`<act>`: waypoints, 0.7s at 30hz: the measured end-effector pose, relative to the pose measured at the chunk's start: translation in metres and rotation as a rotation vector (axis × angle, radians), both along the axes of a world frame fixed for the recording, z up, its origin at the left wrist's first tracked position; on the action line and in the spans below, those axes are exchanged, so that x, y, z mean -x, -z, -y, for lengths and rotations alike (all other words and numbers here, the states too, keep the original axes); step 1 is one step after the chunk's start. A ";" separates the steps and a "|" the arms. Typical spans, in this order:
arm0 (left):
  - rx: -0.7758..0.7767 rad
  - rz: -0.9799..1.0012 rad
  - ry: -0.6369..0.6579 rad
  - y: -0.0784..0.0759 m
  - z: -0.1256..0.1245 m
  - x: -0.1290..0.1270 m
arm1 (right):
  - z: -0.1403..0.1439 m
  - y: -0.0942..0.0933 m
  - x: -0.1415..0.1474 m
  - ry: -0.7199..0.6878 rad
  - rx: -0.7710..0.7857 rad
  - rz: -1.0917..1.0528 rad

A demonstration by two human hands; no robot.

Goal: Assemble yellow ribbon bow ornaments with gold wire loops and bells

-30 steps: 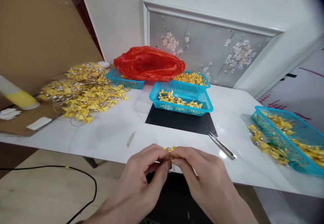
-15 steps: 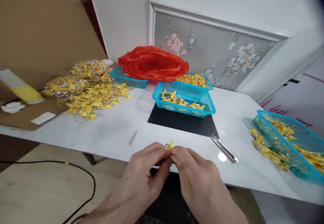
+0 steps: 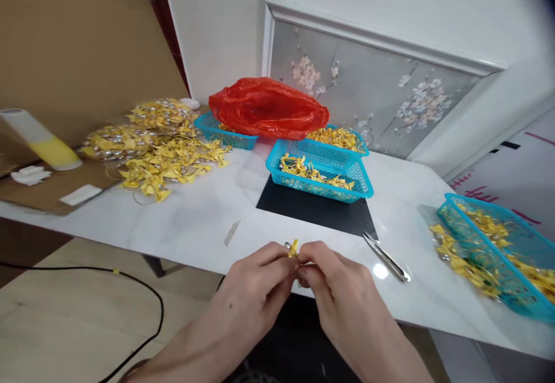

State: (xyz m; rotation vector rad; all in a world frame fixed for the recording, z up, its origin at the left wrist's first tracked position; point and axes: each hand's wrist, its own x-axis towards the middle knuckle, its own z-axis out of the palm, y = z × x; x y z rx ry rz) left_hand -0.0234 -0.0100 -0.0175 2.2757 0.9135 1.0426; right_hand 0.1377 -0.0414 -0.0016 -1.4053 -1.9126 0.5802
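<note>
Two bare hands meet over the near edge of the desk (image 3: 195, 227), and the relation that matters is between their fingertips: a small yellow ornament (image 3: 293, 249) sits right at the point where they come together, so neither hand is nearer to it than the other. The left hand (image 3: 260, 287) comes in from the left and the right hand (image 3: 344, 287) from the right, each with thumb and forefinger pinching the ornament's base, though the fingers partly hide the exact contact. Its visible part stands up beyond the fingertips on the far side, the long axis roughly upright with a slight lean to the right, across the line joining the hands. A silvery bead (image 3: 288, 245) shows at its left, and a thin strand shows below the pinch, too small to follow. Farther off, beyond the hands, a blue basket (image 3: 303, 186) of similar yellow pieces stands on a black mat (image 3: 312, 209). Silver tweezers (image 3: 385, 257) lie just to the right of the mat's near corner, apart from the right hand. A heap of yellow pieces (image 3: 173, 160) lies at the far left, well away from the left hand.
</note>
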 end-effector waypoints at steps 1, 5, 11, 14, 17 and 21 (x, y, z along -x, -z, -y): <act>-0.004 -0.034 0.001 0.001 0.000 0.000 | 0.000 0.000 -0.001 -0.008 0.032 -0.005; -0.017 -0.083 0.002 0.003 -0.002 0.001 | -0.001 0.000 -0.001 -0.032 0.094 -0.031; -0.060 -0.109 0.017 0.001 -0.004 0.001 | -0.004 0.003 -0.002 -0.021 0.117 -0.087; -0.020 -0.110 0.037 0.000 -0.003 0.002 | -0.004 0.002 -0.003 -0.019 0.077 -0.076; 0.071 -0.104 0.037 -0.002 -0.002 0.002 | -0.002 0.001 -0.004 -0.029 0.051 -0.055; 0.208 -0.047 0.012 -0.007 -0.002 0.000 | -0.002 -0.001 -0.006 -0.036 0.038 -0.044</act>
